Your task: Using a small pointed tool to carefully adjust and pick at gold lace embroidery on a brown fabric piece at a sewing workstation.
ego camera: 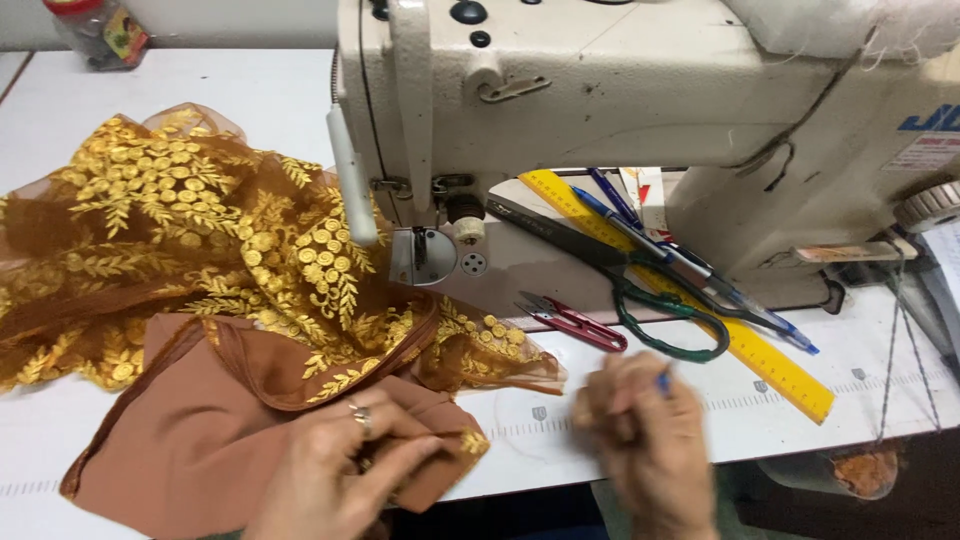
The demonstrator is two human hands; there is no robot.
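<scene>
Left hand (335, 470) pinching brown fabric (200, 430) edge; right hand (645, 440), blurred, closed around blue pen (664, 378); fabric not yet under sewing machine (600, 90).

Bare table (800, 425) right; snips (572, 322), scissors (640, 290), ruler (690, 300) block beyond

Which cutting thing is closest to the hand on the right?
The small red-handled thread snips, lying just above the right hand. The big scissors with dark green handle loops lie farther back, across the yellow ruler, and are much longer.
</scene>
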